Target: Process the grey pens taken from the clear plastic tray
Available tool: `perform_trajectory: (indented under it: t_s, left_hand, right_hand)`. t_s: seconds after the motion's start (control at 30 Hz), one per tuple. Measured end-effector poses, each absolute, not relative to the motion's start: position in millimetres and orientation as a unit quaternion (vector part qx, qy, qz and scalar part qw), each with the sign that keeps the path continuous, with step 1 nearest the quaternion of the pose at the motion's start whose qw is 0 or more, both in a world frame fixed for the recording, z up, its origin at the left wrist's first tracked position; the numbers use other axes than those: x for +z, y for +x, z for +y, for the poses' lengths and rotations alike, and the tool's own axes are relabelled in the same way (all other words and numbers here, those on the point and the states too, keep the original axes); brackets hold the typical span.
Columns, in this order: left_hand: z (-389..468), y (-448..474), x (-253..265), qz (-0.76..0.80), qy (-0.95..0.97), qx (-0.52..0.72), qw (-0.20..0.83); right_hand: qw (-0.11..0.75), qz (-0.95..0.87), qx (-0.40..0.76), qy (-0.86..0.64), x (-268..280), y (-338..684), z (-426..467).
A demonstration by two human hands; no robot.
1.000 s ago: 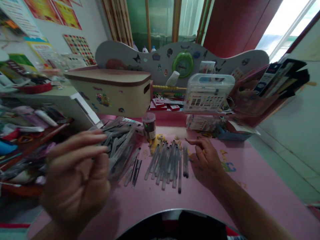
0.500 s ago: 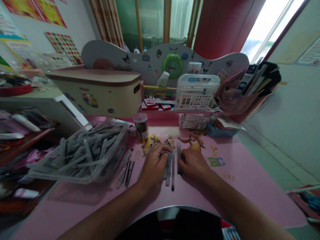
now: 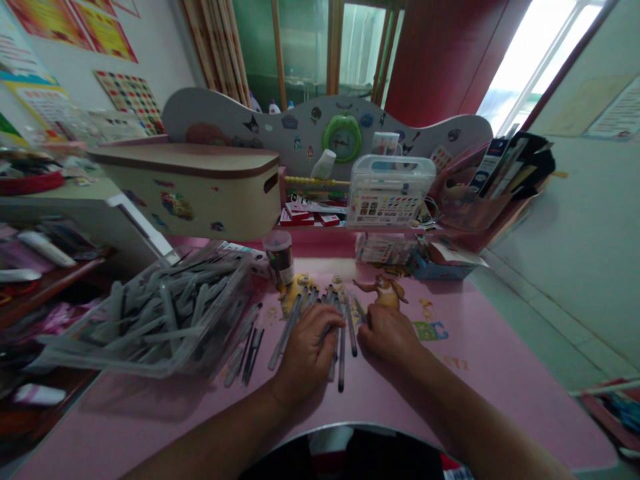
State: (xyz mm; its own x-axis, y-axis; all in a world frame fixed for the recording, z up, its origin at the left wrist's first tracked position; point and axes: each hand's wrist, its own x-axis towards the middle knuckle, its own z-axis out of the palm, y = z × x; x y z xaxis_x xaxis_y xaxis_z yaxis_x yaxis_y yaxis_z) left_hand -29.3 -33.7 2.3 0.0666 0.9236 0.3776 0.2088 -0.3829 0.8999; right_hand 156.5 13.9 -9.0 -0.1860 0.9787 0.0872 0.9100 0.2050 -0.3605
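At your 12 o'clock, a glazed door [image 3: 320, 53] adjoins a red panel [image 3: 445, 53]. Daylight enters a window [image 3: 540, 60] at 2 o'clock. Posters [image 3: 75, 27] cover the 10 o'clock wall.

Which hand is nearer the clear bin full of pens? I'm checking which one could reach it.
Left. The left hand lies on the loose pens just right of the clear bin; the right hand is farther right, beyond those pens.

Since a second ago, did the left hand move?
Yes. The left hand came down and right, away from the clear pen tub, onto the loose pens on the desk.
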Motion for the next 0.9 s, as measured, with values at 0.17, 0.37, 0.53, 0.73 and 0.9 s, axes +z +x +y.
perform_trajectory:
  t_s: [0.17, 0.37, 0.53, 0.73, 0.9]
  left_hand:
    - [-30.2, -30.2, -5.2, 0.414, 0.729, 0.500, 0.218]
    - [-29.1, -32.8, -5.6, 0.418, 0.767, 0.483, 0.064]
    - [-27.7, -32.8, -4.9, 0.430, 0.805, 0.405, -0.055]
    - [-16.2, -42.3, -3.7, 0.430, 0.810, 0.391, -0.079]
    - [-15.9, -42.0, 0.7, 0.454, 0.718, 0.480, 0.221]
  right_hand:
    - [0.099, -0.725, 0.110, -0.672, 6.2, 163.6, 22.0]
    - [0.231, -0.842, 0.141, -0.467, 16.7, 162.4, 10.8]
    - [0.290, -0.884, 0.184, -0.318, 16.4, 158.5, 3.4]
    - [0.333, -0.808, 0.381, -0.302, 14.4, 160.0, 4.7]
    - [0.400, -0.739, 0.403, -0.363, 4.5, 157.1, 4.1]
